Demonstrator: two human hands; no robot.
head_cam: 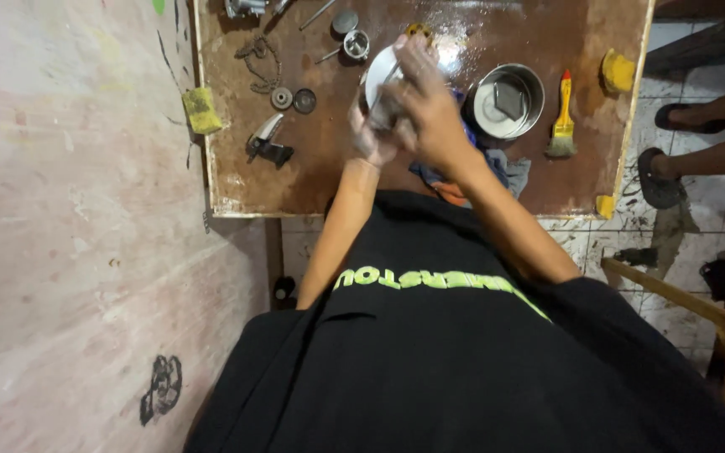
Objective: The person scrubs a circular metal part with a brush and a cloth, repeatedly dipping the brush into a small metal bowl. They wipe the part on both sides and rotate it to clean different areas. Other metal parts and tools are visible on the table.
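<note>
Black-shirted, I am clutching the round metal part in both my left hand and right hand, judging that turning comes next.

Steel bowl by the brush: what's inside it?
The bowl holds a flat round metal part with a dark squarish piece on top. Whatever lies under that part is covered, and liquid cannot be told.

Hands hide most of the metal part.

both hands, left hand and right hand, grip a round metal part above the brown tray.
</note>
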